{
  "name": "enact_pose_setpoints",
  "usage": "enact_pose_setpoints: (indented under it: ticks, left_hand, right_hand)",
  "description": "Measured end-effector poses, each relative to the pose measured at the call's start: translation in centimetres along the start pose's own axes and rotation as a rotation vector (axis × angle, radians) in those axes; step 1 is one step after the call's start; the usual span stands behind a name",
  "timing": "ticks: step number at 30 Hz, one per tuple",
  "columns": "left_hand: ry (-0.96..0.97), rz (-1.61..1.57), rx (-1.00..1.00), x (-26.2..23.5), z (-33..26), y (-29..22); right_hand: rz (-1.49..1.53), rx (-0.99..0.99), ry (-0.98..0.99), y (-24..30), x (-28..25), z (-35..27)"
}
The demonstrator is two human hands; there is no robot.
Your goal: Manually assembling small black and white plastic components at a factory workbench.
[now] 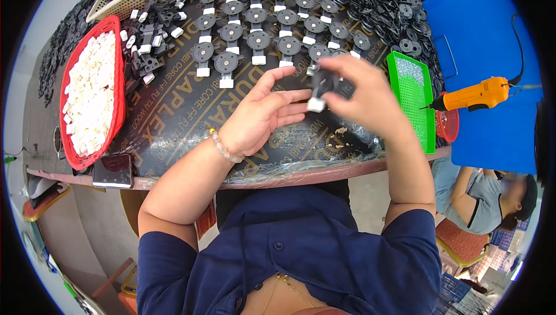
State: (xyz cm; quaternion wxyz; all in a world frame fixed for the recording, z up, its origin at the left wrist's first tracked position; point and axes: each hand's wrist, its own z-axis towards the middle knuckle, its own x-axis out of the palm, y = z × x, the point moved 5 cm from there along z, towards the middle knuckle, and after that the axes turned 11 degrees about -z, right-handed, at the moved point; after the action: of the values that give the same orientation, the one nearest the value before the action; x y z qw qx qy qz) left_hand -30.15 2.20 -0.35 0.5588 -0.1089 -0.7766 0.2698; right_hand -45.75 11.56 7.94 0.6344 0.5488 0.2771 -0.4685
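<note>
My right hand (370, 99) pinches a black plastic part (325, 83) with a white cap at its lower end, slightly blurred by motion. Beside it, my left hand (258, 115) is open, palm turned up and fingers stretched toward the part; whether the fingertips touch it I cannot tell. Past my hands lie several rows of black parts (259, 41), each with a round disc and a white cap pointing toward me. One of them is partly hidden behind my right hand.
At left stand a red basket (121, 92) of white caps, loose black pieces (149, 39) and a phone (113, 171). A pile of black discs (370, 2) fills the far right. A green tray (431, 132) with small metal pieces and an orange electric screwdriver (478, 96) lie at right. A person (483, 202) sits nearby.
</note>
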Motion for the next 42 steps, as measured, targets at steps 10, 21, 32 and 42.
enact_pose_setpoints:
  ticks: [10, 21, 32, 42]
  left_hand:
    - [0.034, 0.072, -0.003, 0.4, 0.1, -0.2]
    - [0.044, 0.14, 0.041, 0.6, -0.1, -0.3]
    - [0.072, 0.379, 0.258, 0.8, -0.7, -1.9]
    - [0.077, 0.417, 0.233, 1.3, -1.0, -1.8]
  right_hand:
    - [-0.022, 0.454, 0.158, -12.2, -1.3, -2.4]
    - [-0.286, 0.199, -0.064, -7.9, -2.5, 0.0]
    - [-0.683, 0.103, 0.031, -4.6, 0.4, 3.0]
    - [-0.602, 0.156, -0.038, -7.4, 1.3, 1.8]
